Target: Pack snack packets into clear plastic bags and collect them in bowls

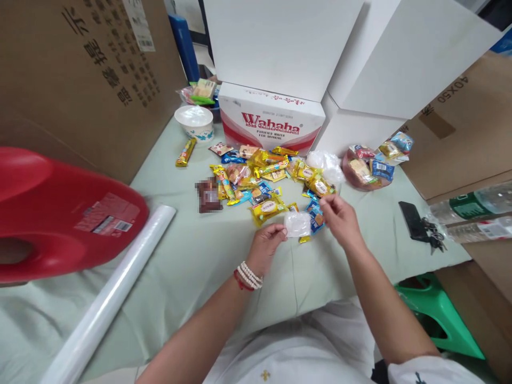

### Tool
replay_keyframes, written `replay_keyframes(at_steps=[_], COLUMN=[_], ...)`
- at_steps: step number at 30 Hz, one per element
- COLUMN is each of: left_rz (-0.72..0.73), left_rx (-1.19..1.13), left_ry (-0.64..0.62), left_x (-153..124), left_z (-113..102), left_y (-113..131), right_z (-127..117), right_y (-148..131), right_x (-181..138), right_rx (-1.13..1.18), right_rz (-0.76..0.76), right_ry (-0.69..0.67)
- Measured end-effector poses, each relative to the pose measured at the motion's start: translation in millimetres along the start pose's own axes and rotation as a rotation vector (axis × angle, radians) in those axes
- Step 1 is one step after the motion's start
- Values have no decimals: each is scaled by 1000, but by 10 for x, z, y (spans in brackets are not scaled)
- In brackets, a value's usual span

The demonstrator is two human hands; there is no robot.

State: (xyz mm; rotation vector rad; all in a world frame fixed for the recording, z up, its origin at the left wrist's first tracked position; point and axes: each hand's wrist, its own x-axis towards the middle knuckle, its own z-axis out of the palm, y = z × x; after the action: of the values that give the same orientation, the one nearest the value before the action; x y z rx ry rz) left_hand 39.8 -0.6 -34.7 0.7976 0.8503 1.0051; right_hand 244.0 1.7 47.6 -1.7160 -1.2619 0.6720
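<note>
My left hand (267,248), with a beaded bracelet at the wrist, pinches the left edge of a small translucent plastic bag (298,224). To its right, my right hand (341,220) is closed with thumb and fingertips together; whatever it holds, if anything, is too small to make out. Behind the hands lies a loose pile of wrapped snacks. A yellow-wrapped snack (269,208) is just beyond the plastic bag. Close by my right hand are a blue snack packet (316,216) and another yellow-wrapped snack (321,186).
At the back stand a Wahaha carton (272,120) and a patterned paper bowl (195,125). A pink bowl (374,185) of snacks sits to the right, near a phone (413,221) and keys (437,238). A red jug (68,213) and a plastic film roll (116,288) occupy the left.
</note>
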Motion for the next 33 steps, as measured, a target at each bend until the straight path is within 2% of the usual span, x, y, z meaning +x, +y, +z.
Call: replay_keyframes(at_steps=[4, 7, 10, 15, 18, 20, 23, 25, 27, 29, 33], left_rz=[41, 59, 65, 55, 1, -64, -105, -133, -157, -133, 4], left_rx=[6, 56, 110, 208, 239, 216, 204, 173, 77, -41, -157], left_ry=[-5, 2, 19, 75, 28, -44, -102, -132, -101, 4, 182], left_x=[1, 8, 2, -90, -170, -208, -217, -191, -150, -103, -28], left_z=[32, 50, 48, 39, 73, 103, 118, 97, 60, 18, -44], left_y=[-7, 2, 13, 56, 89, 106, 119, 118, 123, 146, 239], right_z=[335, 437, 370, 128, 43, 33, 74, 115, 152, 179, 177], right_y=[10, 86, 158, 310, 411, 410, 315, 259, 257, 311, 457], right_x=[-419, -455, -412, -505, -639, -734, -821, -823, -795, -761, -725], right_rx=[29, 153, 226, 233, 244, 226, 143, 113, 170, 310, 490], right_rz=[-90, 32, 104, 128, 151, 51, -189, -253, -198, -62, 217], right_ry=[-199, -289, -233, -24, 11, -78, -258, -239, -104, 7, -60])
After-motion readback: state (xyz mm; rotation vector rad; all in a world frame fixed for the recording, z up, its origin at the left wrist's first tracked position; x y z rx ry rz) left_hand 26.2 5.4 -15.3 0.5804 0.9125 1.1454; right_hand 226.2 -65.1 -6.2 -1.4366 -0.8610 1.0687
